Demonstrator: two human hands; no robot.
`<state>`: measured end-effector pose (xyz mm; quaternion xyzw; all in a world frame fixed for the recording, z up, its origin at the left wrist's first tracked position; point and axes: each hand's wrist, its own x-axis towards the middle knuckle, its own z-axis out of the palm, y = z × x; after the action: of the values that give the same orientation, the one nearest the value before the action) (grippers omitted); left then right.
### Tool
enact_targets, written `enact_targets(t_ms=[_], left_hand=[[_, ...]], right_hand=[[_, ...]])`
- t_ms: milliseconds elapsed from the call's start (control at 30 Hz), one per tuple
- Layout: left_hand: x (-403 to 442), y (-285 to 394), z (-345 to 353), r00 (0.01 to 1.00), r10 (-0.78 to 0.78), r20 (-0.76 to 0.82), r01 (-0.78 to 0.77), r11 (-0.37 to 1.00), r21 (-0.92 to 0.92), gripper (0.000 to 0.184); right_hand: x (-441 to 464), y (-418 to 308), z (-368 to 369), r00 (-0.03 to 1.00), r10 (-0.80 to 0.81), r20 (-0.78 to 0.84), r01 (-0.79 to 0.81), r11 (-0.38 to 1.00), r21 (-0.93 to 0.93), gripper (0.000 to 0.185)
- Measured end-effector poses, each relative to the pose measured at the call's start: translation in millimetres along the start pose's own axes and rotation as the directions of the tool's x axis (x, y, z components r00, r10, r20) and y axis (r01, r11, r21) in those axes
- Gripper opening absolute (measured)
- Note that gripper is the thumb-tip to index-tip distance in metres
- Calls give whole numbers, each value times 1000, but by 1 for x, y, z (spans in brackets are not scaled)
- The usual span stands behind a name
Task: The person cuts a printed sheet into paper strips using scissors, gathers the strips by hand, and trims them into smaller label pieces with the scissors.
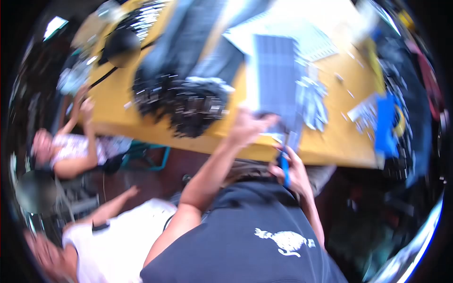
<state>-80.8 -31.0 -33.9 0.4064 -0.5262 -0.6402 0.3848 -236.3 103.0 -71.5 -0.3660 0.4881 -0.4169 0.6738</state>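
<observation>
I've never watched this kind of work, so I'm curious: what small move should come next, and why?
Probably a small snip into the dark sheet: the right hand holds blue-handled scissors pointing toward its lower end, near the left hand. Blur hides whether they touch it.

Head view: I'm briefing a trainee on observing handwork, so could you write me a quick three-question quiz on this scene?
1. Which of the wearer's hands holds the blue-handled scissors?
2. True or false: the left hand is at the end of the dark striped sheet nearest the wearer.
3. What colour is the table? A) green B) yellow C) red

Key: 1. The right hand. 2. True. 3. B.
</observation>
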Motion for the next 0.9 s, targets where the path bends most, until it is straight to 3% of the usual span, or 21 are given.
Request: enact_targets(t_ms=[33,67,167,233,267,333,433,533,567,600,633,667,700,767,833,867,900], left_hand=[[4,-11,-3,997,73,-6,-73,997,-21,33],[7,-18,-13,1000,-14,-28,18,986,166,32],[-4,-10,-17,991,63,-117,-71,995,-66,29],[-8,-22,-21,972,169,-164,-181,982,-62,29],[-14,-19,-22,972,130,-193,-128,991,23,28],[-21,-24,-21,973,112,-203,-118,993,-17,28],[-24,-41,1,982,156,-108,-163,985,-56,32],[-16,-21,35,976,-97,197,103,994,-22,32],[-15,-13,42,947,-164,278,174,985,-14,32],[0,-10,51,943,-146,299,120,987,104,33],[5,-23,58,942,-48,333,67,997,-48,35],[9,-38,55,902,-71,425,114,990,-77,37],[12,-43,59,879,-213,425,231,973,10,36],[28,-17,65,800,-312,513,246,950,194,36],[18,-34,72,852,-187,489,198,980,29,37],[11,-36,78,872,-182,453,120,979,164,39],[6,-39,71,876,-210,435,192,978,84,39]], right_hand=[[-1,3,-2,999,0,48,-1,1000,23,71],[-3,16,-6,996,22,81,-24,999,23,73],[-16,41,-18,988,-35,151,29,999,41,73],[-24,40,-23,993,-82,88,77,995,56,65],[-25,33,-22,990,-138,5,138,990,34,58],[-13,34,-40,962,-237,-132,235,971,-36,56],[-2,19,-48,899,-356,-254,371,929,8,61],[-5,-8,-59,914,-288,-285,299,954,-7,62],[-4,-24,-55,879,-262,-398,303,952,43,63],[-2,-39,-52,831,-232,-505,319,943,91,65],[-6,-51,-63,827,-290,-481,328,945,-6,63],[-9,-64,-63,826,-269,-495,305,952,-8,59],[-17,-62,-78,854,-260,-450,272,962,-40,56],[-27,-59,-96,869,-259,-422,306,951,47,53],[-27,-35,-107,815,-346,-465,439,892,106,54],[-31,-40,-110,822,-321,-471,415,904,107,53],[-30,-45,-99,839,-259,-479,354,928,117,52]])
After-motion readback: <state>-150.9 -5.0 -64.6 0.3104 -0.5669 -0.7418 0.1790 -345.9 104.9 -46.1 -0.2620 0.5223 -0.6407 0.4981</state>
